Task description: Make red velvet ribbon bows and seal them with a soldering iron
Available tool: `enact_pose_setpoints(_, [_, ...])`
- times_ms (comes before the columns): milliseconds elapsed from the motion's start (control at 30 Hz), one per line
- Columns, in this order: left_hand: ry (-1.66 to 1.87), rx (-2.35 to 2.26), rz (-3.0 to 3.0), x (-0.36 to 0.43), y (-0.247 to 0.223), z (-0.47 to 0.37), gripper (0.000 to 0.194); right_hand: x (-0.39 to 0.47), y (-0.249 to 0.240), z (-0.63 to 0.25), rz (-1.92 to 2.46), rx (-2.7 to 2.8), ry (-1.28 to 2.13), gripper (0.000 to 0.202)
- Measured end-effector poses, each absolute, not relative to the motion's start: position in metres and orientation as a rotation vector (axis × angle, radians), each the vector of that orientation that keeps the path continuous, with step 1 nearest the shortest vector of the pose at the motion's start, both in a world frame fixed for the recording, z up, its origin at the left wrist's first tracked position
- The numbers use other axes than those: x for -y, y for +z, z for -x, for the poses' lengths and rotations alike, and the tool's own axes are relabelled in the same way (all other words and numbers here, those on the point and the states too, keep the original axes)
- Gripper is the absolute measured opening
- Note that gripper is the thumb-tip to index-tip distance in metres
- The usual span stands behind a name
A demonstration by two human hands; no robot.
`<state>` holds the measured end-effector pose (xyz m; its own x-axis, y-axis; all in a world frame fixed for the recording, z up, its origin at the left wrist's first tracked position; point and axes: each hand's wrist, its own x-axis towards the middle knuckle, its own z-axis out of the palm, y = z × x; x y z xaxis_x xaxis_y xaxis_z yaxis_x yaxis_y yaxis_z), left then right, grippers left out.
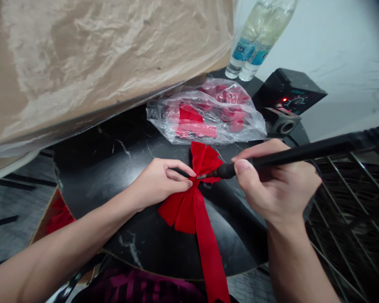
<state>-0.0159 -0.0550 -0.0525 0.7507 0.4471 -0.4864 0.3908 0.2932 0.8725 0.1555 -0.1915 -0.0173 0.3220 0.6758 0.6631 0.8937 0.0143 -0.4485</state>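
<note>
A red ribbon bow point(185, 210) lies on the black marbled tabletop point(126, 240), with a long ribbon tail point(210, 248) running down over the front edge. My left hand point(161, 181) pinches the bow's gathered middle between thumb and fingers. In my right hand point(271, 181) is a black-handled soldering iron point(284, 156), held like a pen and slanting in from the right. Its metal tip touches or nearly touches the bow's centre, close to my left fingertips; actual contact I cannot tell.
Behind the bow lies a clear plastic bag point(208, 113) of red ribbon pieces. A black control box point(290, 92) with a lit red light and an iron holder point(282, 122) stand at right. Two bottles point(251, 50) stand farther back. A large plastic-wrapped carton point(113, 54) borders the left; a metal rack point(350, 202) is at right.
</note>
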Motion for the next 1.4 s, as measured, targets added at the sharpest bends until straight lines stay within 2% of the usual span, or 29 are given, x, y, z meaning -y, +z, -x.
enact_pose_setpoints(767, [0.046, -0.759, -1.307, 0.0545, -0.0541, 0.0145, 0.018, 0.196, -0.0142, -0.1549, 1.607, 1.403, -0.382, 0.006])
enact_pose_setpoints(1400, [0.048, -0.767, -1.29, 0.0557, -0.053, 0.0166, 0.019, 0.1954, -0.0187, -0.1492, 1.601, 1.458, -0.311, 0.006])
